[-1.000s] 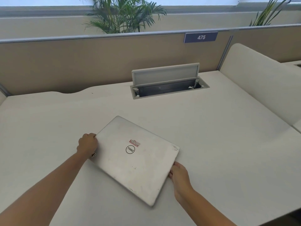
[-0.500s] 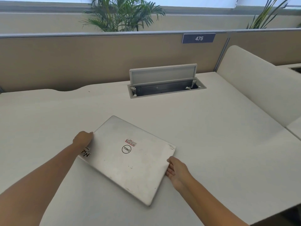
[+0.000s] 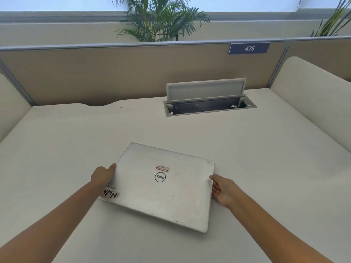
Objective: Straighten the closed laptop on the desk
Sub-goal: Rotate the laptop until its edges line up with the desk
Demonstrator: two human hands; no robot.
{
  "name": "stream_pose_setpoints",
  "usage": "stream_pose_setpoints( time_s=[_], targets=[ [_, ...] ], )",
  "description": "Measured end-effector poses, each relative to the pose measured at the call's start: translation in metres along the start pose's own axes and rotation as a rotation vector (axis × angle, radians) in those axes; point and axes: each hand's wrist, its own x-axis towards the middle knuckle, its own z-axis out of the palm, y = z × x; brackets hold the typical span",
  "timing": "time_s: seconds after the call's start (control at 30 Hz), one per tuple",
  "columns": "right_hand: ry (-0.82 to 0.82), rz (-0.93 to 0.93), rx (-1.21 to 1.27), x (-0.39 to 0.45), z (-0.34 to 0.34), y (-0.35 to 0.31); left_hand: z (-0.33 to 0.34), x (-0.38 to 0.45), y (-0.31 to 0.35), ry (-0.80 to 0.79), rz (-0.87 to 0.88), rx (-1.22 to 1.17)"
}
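A closed silver laptop (image 3: 163,188) lies flat on the pale desk (image 3: 266,168), near its front. It is skewed, with its right side turned toward me. A round logo and a small red sticker mark its lid, and a black sticker sits near its left front corner. My left hand (image 3: 102,176) grips the laptop's left edge. My right hand (image 3: 221,188) holds its right edge, fingers curled against the side.
An open cable hatch (image 3: 207,99) with a raised grey lid sits in the desk's back. A beige partition (image 3: 114,73) with a "475" plate (image 3: 249,48) runs behind it. Padded dividers (image 3: 313,103) flank the desk. Plants stand beyond.
Both hands have turned the laptop counter-clockwise, so it lies less skewed than a second ago. My right hand slid up along the right edge, and the black sticker by my left hand came into view.
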Motion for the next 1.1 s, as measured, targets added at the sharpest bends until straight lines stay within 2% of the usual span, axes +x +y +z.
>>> stream_pose_setpoints(
  time_s=[0.13, 0.23, 0.47, 0.7, 0.93, 1.1],
  targets=[
    [0.023, -0.026, 0.004, 0.012, 0.006, -0.014, 0.004, -0.011, -0.013, 0.017, -0.075, -0.157],
    [-0.022, -0.059, -0.029, 0.019, 0.012, -0.028, 0.008, -0.017, -0.023, 0.042, -0.13, -0.276],
    [-0.067, -0.132, -0.238, 0.041, 0.029, -0.062, 0.02, -0.027, -0.031, 0.039, -0.22, -0.515],
    [0.013, -0.176, -0.415, 0.054, 0.055, -0.069, 0.026, -0.032, -0.028, 0.148, -0.239, -0.447],
    [0.032, -0.234, -0.456, 0.065, 0.069, -0.076, 0.03, -0.03, -0.017, 0.18, -0.161, -0.412],
    [0.069, -0.274, -0.464, 0.077, 0.07, -0.08, 0.034, -0.026, -0.015, 0.139, -0.105, -0.414]
  ],
)
